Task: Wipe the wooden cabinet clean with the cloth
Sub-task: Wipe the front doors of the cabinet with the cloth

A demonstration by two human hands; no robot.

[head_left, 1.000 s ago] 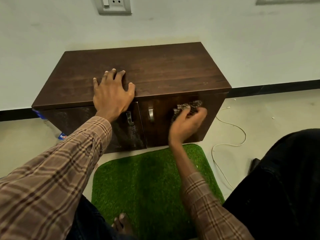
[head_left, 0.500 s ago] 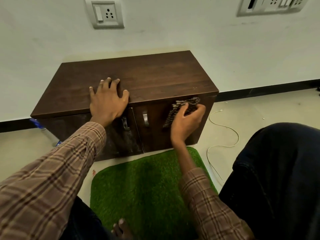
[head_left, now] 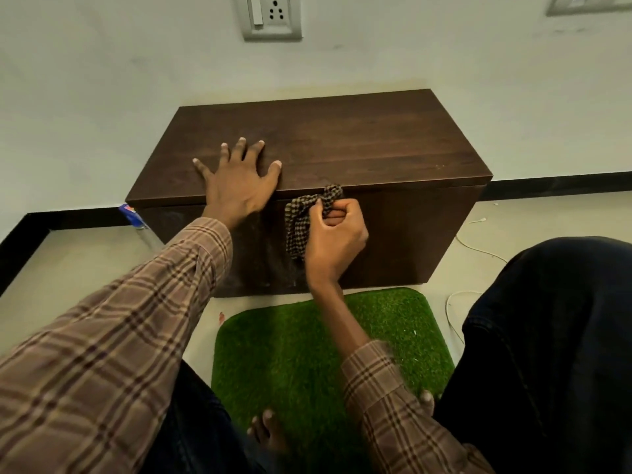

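Curled fingers (head_left: 337,213) of the right hand (head_left: 333,239) grip one checked cloth (head_left: 302,217), bunched at the top front edge of the wooden cabinet (head_left: 359,148) and hanging down against its front face, near the middle. The five fingers (head_left: 241,150) of the left hand (head_left: 237,184) lie straight and spread, palm down, flat on the cabinet's top close to its front edge, left of centre. The two hands are near each other, the left just above and left of the cloth.

Both arms wear sleeves (head_left: 113,354) of a brown plaid shirt. The single dark brown cabinet stands on the floor (head_left: 68,261) with its back against a pale wall (head_left: 102,80). One green artificial-grass mat (head_left: 307,354) lies on the floor, its far edge touching or just short of the cabinet's base. Toes of two bare feet show at the mat's near edge, one (head_left: 265,429) on the grass and one (head_left: 426,400) beside the right sleeve. The person's dark-trousered right knee (head_left: 547,336) fills the lower right.

One white cable (head_left: 478,249) trails across the floor by the cabinet's right end. A blue-labelled object (head_left: 131,213), mostly hidden, sits at the cabinet's left end against the black skirting (head_left: 561,183). Two wall plates are visible: one switch and socket (head_left: 272,15) above the cabinet, and a second plate (head_left: 588,3) cut off at the upper right.
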